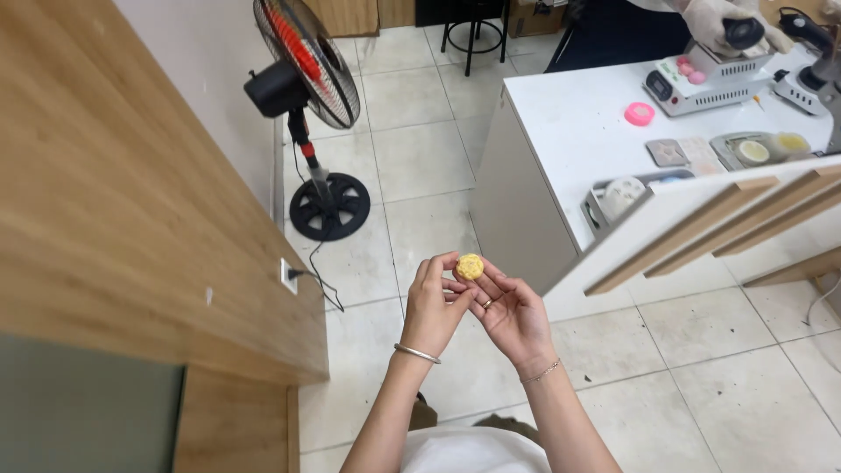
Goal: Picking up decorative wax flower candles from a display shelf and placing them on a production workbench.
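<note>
Yellow moulded cake [469, 266]: already pressed, pattern showing, pinched between your left hand [435, 307] and right hand [512, 315] fingertips above tiled floor [701, 368]. Not yet set down. White worktable [561, 123], standing fan [307, 88] well apart.

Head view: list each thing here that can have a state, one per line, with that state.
Small yellow round piece: held up in the fingertips of both hands, off any surface.
Left hand: fingers closed on the piece.
Right hand: palm up, fingertips on the piece.
Standing fan: upright, plugged into the wall outlet; spinning or not, cannot tell.
Gloved hand: another person's, gripping a black knob.
</note>
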